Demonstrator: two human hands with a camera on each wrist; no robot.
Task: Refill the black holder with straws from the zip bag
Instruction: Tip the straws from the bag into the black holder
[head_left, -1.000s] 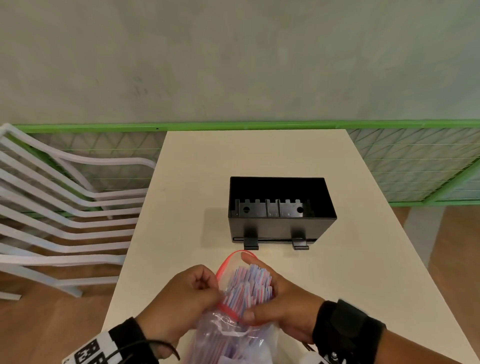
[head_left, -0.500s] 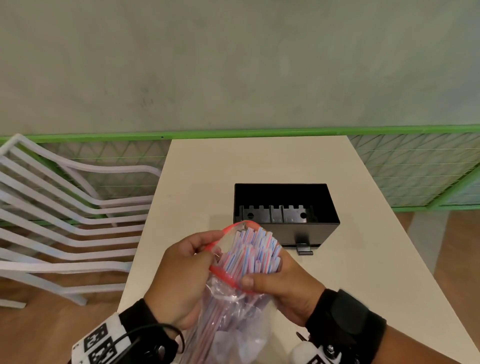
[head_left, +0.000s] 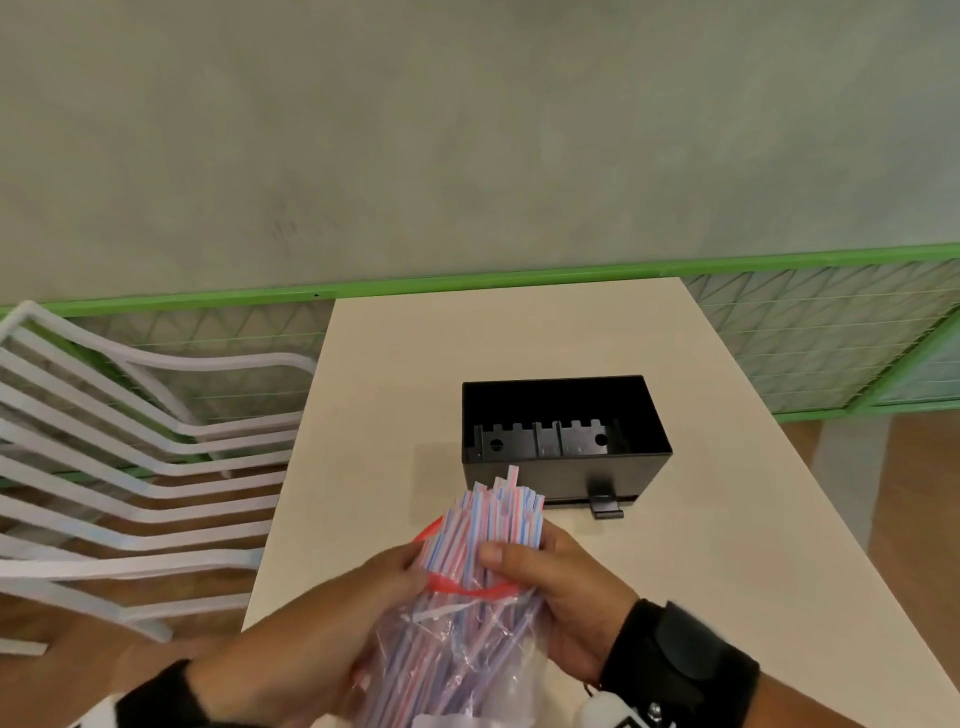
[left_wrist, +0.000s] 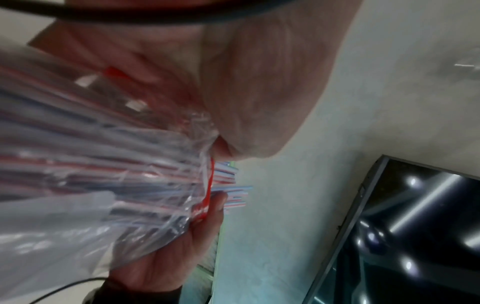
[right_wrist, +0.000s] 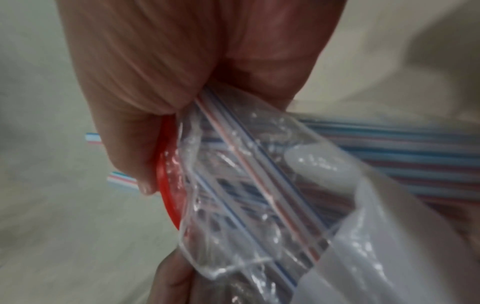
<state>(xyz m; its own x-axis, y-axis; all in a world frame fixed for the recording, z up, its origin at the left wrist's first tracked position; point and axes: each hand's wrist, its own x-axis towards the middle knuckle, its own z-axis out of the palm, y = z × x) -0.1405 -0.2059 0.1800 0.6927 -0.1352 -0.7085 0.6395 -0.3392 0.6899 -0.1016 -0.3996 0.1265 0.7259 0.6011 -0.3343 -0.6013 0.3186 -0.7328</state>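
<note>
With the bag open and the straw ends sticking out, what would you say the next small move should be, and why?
Probably the right hand should draw the bundle of straws up out of the zip bag while the left hand holds the bag back. The striped ends already stand clear of the red zip, the right thumb presses on them, and the black holder beyond looks empty.

A clear zip bag (head_left: 467, 660) with a red closure strip was held above the near edge of a cream table (head_left: 701, 597). The left hand (head_left: 311, 639) gripped the bag's left side, while the right hand (head_left: 561, 603) wrapped around a bundle of red, white and blue striped straws (head_left: 488, 525) whose ends stuck out past the bag's mouth. Beyond them an open black holder (head_left: 623, 467) stood on the table. A white slatted chair (head_left: 130, 467) stood to the left.
</note>
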